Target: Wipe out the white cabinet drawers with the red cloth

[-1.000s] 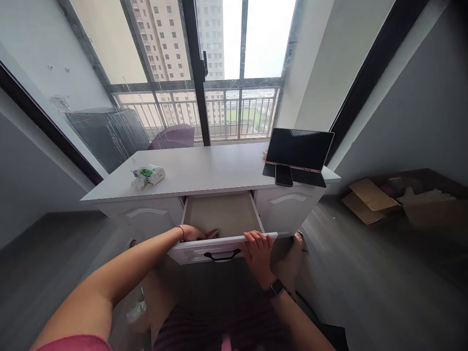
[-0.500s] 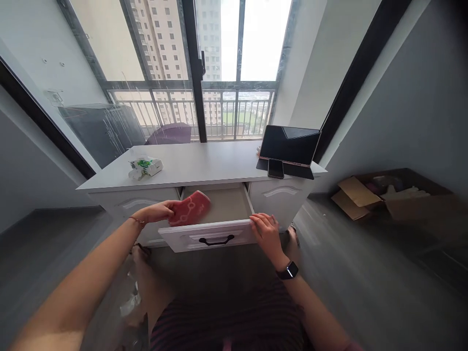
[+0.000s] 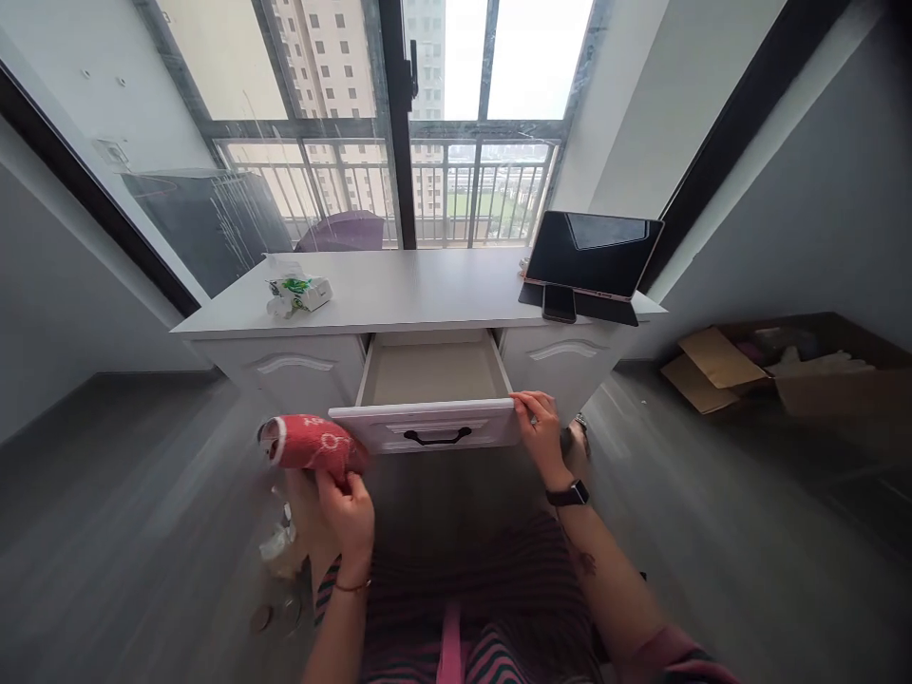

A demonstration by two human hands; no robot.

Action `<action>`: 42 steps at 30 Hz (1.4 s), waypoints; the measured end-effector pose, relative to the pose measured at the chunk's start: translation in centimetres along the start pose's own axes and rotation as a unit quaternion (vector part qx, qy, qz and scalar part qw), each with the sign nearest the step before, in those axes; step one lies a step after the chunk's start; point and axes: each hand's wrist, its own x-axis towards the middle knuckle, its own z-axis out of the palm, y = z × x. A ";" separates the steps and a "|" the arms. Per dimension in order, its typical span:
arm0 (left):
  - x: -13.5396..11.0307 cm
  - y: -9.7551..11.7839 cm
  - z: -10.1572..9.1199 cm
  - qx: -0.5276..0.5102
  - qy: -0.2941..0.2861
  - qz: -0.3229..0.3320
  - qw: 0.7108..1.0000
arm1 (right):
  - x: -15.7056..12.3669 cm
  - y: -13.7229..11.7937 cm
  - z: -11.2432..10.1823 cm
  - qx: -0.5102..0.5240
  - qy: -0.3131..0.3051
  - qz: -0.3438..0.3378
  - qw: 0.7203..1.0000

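Note:
A folded red cloth (image 3: 313, 442) with a pale pattern and white edging is pinched in my left hand (image 3: 348, 518). It hangs just outside the left end of the pulled-out drawer (image 3: 427, 425). My right hand (image 3: 542, 437) grips the right top corner of the drawer front, fingers hooked over the edge. Inside the drawer shows a bare light bottom (image 3: 433, 372). A black handle (image 3: 437, 437) sits on its white front.
On the white desk (image 3: 420, 285) stand a tissue pack (image 3: 303, 293) at left and a propped tablet (image 3: 595, 252) with a phone (image 3: 560, 303) before it. An open cardboard box (image 3: 833, 388) is on the floor at right. Crumpled white litter (image 3: 277, 543) lies by my left leg.
My left hand has drawn the red cloth out of the drawer, leftward and toward me. My right hand stays on the drawer's corner. The view has tilted down slightly.

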 end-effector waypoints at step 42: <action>-0.2 13.6 15.3 0.092 0.214 0.465 0.854 | 2.3 1.2 -1.8 0.038 -0.123 0.037 0.991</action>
